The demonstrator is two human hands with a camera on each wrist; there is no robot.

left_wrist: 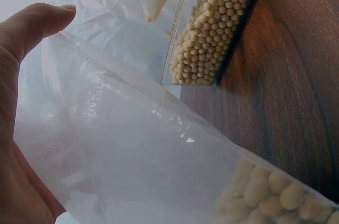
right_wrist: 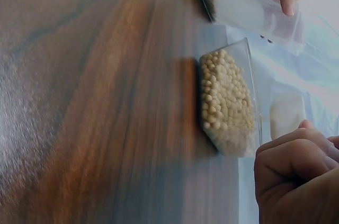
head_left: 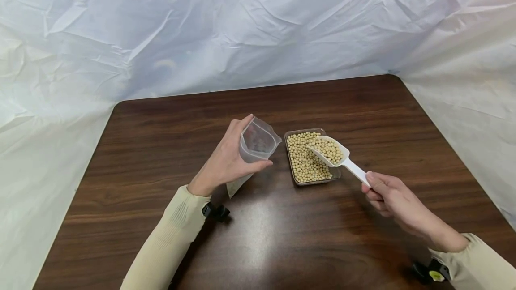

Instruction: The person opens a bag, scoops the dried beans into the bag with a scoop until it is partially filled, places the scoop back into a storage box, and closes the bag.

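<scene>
My left hand grips a clear zip bag and holds it upright on the table with its mouth open. In the left wrist view the bag fills the frame, with some beans at its bottom. My right hand grips the handle of a white scoop. The scoop is full of beans and hovers over a clear rectangular tray of pale round beans. The tray and the bag also show in the right wrist view.
A dark wooden table carries everything. White crinkled sheeting walls in the back and both sides. The tray stands just right of the bag, near the table's middle.
</scene>
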